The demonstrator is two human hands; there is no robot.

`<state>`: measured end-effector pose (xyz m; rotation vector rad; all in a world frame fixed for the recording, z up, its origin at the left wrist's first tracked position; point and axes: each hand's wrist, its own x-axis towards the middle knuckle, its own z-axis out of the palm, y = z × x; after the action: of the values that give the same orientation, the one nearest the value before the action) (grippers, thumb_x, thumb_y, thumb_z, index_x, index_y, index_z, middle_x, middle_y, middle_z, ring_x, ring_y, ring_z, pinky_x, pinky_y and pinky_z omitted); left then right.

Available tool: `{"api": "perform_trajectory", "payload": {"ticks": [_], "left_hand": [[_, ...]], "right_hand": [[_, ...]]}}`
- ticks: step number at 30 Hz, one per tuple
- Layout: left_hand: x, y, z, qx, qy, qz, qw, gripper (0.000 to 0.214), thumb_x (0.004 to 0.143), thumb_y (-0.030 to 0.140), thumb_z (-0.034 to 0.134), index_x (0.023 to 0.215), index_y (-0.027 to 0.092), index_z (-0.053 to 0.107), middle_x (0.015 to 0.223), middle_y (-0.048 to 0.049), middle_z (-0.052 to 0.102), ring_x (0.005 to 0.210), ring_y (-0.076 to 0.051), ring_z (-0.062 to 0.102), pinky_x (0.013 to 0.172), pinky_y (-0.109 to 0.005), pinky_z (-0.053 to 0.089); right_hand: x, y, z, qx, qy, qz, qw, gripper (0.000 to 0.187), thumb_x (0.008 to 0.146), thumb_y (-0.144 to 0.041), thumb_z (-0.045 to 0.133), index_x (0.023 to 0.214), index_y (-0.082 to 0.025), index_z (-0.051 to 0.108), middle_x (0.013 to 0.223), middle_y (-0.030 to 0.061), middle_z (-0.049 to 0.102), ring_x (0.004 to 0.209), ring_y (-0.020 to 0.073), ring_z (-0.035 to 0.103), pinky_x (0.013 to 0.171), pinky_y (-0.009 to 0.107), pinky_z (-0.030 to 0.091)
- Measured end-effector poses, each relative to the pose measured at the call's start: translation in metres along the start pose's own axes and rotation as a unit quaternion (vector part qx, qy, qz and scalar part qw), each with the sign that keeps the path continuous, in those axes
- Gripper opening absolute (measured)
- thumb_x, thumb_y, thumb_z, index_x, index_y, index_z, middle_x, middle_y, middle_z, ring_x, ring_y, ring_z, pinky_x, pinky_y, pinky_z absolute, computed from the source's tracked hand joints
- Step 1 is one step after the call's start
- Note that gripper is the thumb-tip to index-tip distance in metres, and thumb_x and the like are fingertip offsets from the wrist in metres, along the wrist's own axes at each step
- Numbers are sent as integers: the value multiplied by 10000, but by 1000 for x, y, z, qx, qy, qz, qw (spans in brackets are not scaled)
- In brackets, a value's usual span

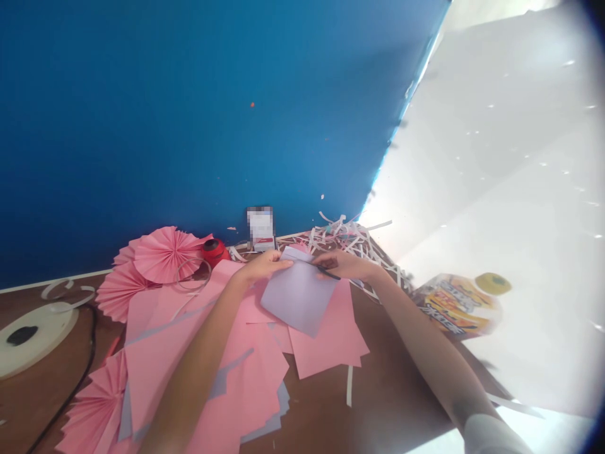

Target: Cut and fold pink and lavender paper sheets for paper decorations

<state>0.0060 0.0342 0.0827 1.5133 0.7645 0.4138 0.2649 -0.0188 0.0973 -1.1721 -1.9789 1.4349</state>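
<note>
My left hand (268,265) pinches the upper left edge of a sheet of lavender paper (297,296) between thumb and fingers. At the sheet's upper right, my right hand (345,263) is closed around a pair of scissors (327,272) with a dark handle. The thin blades lie across the upper part of the sheet, partly hidden by my fingers. Below the lavender sheet are loose sheets of pink paper (321,359). To the left, a larger stack of pink and lavender sheets (255,378) lies partly under my left forearm.
Pleated pink paper fans (167,255) sit at the left, near a red round object (215,251). A phone (261,227) leans against the blue wall. Paper strips (350,239) pile along the back. A yellow-capped container (460,306) is at right, a pale oval object (38,340) at left.
</note>
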Motion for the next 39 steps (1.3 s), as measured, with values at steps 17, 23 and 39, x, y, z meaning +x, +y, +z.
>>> {"api": "perform_trajectory", "payload": {"ticks": [17,23,39], "left_hand": [[-3,2,-2,-7,-10,1,1000,396,760,475,676,914,111,710,867,-116,706,809,-201,654,708,-284,464],[-4,3,-4,9,-20,2,1000,414,770,487,662,925,105,711,891,-127,709,822,-204,655,700,-273,466],[-5,12,7,-19,-65,-10,998,461,731,468,705,1044,130,708,939,-115,724,832,-201,658,733,-266,475]], "right_hand": [[1,6,-2,-8,18,-10,1000,495,714,-435,703,1159,-218,686,1105,64,686,974,233,611,816,315,470],[0,2,-2,-22,26,-6,999,479,708,-429,703,1139,-218,698,1075,57,694,955,230,613,764,287,472],[1,3,1,-24,-8,-15,1000,465,720,-439,703,1115,-193,699,832,40,666,663,125,524,577,239,408]]}}
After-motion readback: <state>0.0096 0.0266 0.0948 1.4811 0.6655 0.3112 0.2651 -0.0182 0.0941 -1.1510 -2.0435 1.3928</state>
